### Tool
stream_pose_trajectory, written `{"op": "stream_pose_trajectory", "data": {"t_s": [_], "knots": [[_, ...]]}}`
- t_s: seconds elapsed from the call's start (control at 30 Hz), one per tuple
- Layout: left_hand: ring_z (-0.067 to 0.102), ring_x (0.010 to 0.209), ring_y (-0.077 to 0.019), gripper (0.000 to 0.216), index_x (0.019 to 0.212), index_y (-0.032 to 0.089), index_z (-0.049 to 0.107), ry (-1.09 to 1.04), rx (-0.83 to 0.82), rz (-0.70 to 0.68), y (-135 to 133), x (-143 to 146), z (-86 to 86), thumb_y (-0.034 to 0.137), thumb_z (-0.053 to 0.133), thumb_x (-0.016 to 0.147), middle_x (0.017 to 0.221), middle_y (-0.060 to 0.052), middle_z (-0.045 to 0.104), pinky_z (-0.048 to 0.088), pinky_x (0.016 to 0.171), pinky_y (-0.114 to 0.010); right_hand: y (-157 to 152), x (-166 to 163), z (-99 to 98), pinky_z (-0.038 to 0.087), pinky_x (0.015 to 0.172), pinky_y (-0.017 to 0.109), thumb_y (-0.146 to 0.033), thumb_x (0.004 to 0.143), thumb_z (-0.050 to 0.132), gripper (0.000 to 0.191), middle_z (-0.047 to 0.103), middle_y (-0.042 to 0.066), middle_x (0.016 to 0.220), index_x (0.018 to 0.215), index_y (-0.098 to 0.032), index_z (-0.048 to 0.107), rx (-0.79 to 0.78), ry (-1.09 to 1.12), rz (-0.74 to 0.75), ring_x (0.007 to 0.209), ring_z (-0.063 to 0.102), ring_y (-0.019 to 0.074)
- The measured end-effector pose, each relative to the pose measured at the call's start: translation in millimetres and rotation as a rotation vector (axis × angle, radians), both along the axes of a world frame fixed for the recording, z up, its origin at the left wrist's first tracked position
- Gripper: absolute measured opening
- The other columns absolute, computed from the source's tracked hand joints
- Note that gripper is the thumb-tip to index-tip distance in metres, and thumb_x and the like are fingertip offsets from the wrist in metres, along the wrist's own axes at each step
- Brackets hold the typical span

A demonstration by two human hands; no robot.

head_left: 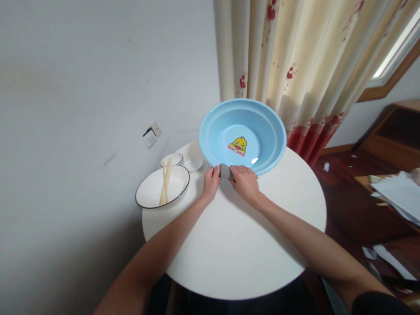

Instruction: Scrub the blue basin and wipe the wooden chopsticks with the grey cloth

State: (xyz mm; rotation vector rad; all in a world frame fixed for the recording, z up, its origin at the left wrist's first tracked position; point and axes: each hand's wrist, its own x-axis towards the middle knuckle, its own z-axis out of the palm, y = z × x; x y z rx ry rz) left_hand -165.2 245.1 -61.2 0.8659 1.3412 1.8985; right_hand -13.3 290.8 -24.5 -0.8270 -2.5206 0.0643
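A grey textured cloth [225, 171], bunched up small, is at the near rim of a light blue basin [210, 144] with a yellow duck printed in its bottom. My left hand [211, 180] is closed on the cloth's left end, its fingers at the basin's rim. From the right, my right hand [245, 181] wraps over the other end of the cloth, hiding part of it. Whether either hand also grips the rim, I cannot tell. The basin stands on a round white table [226, 245], tilted toward me.
Left of the basin are a large white bowl [147, 188] with a dark rim, chopsticks [166, 179] lying across it, and two smaller bowls, one patterned [175, 158] and one plain [193, 164]. A wall socket [149, 139] and a curtain [295, 65] are behind. Papers [398, 194] lie at right.
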Motion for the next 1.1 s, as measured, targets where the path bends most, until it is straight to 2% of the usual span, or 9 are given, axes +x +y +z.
{"op": "stream_pose_trajectory", "data": {"t_s": [0.37, 0.73, 1.1], "knots": [[0.03, 0.046, -0.0058, 0.059, 0.067, 0.021, 0.043, 0.063, -0.021, 0.01, 3, -7, -1.4, 0.069, 0.074, 0.08, 0.054, 0.009, 0.031, 0.02, 0.044, -0.02, 1, -1, 0.1, 0.042, 0.098, 0.035, -0.026, 0.1, 0.061, 0.025, 0.072, 0.011, 0.129, 0.123, -0.019, 0.065, -0.016, -0.015, -0.005, 0.113, 0.065, 0.0257], [0.027, 0.046, -0.0054, 0.059, 0.066, 0.021, 0.04, 0.054, 0.021, 0.066, 0, -20, 15.5, 0.066, 0.075, 0.081, 0.053, 0.009, 0.031, 0.02, 0.043, -0.019, -1, 2, 4.9, 0.042, 0.095, 0.034, -0.026, 0.099, 0.062, 0.024, 0.075, 0.01, 0.121, 0.122, -0.02, 0.066, -0.01, -0.032, -0.001, 0.11, 0.066, 0.0255], [0.029, 0.046, -0.0061, 0.059, 0.072, 0.022, 0.04, 0.012, 0.001, 0.062, -1, -3, 4.4, 0.073, 0.067, 0.084, 0.053, 0.009, 0.033, 0.02, 0.043, -0.019, -3, 2, 4.1, 0.041, 0.097, 0.035, -0.025, 0.099, 0.061, 0.024, 0.074, 0.012, 0.122, 0.121, -0.019, 0.066, -0.006, -0.027, 0.006, 0.113, 0.065, 0.0264]]}}
